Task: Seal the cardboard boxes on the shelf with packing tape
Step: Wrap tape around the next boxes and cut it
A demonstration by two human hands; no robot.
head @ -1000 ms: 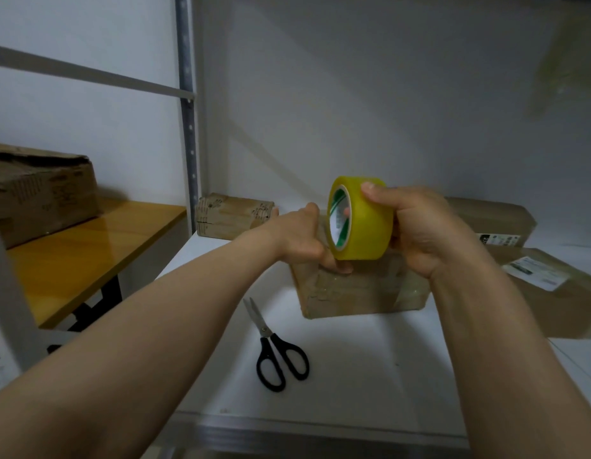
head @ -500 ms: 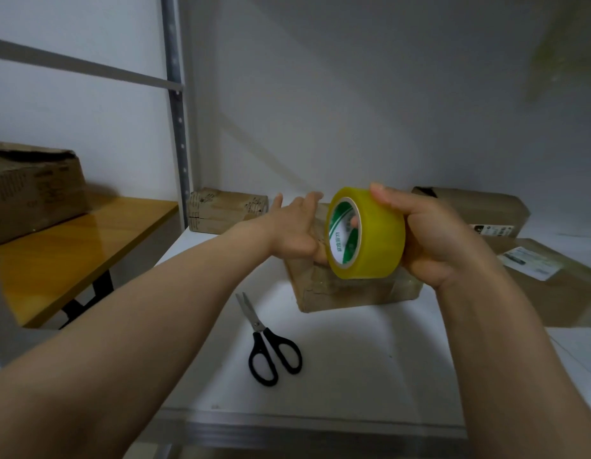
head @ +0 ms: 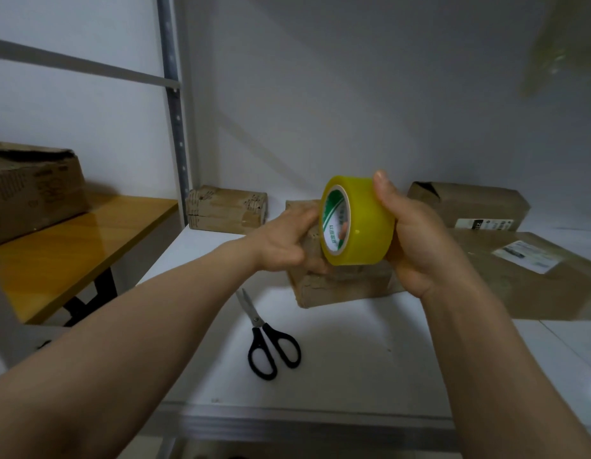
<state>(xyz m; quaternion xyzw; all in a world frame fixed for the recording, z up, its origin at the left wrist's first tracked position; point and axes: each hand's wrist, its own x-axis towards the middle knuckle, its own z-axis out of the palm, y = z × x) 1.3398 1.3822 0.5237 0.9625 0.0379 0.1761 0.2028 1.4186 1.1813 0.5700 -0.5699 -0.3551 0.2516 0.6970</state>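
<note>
Right hand: the right hand [head: 416, 240] is gripping the yellow packing tape roll [head: 363, 223]. The thumb is lying over the top of the roll and the fingers are curling round its far side, with one partly showing through the core.

Left hand: the left hand [head: 284, 240] is reaching up to the roll's near rim, its fingers [head: 307, 217] bending toward the edge. Their tips are hiding behind the roll, so I cannot tell whether they are pinching a tape end or only touching it.

Tape roll: it is being held on edge in the air, its green-and-white core facing the left hand. It is hanging just above the middle cardboard box [head: 337, 286].

Middle box: it is sitting on the white shelf [head: 353, 366] directly under both hands, which are covering most of its top.

Other boxes: a small box [head: 226, 208] is sitting at the back left near the upright post [head: 173, 111]. A long box [head: 469, 203] is sitting at the back right. A flat box [head: 536, 286] with a white label is lying to the right of the middle box.

Scissors: black-handled scissors [head: 271, 339] are lying closed on the shelf in front of the middle box, blades pointing toward it.

Desk: a wooden desk [head: 55, 253] is standing left of the shelf, carrying a large worn carton [head: 29, 187].
</note>
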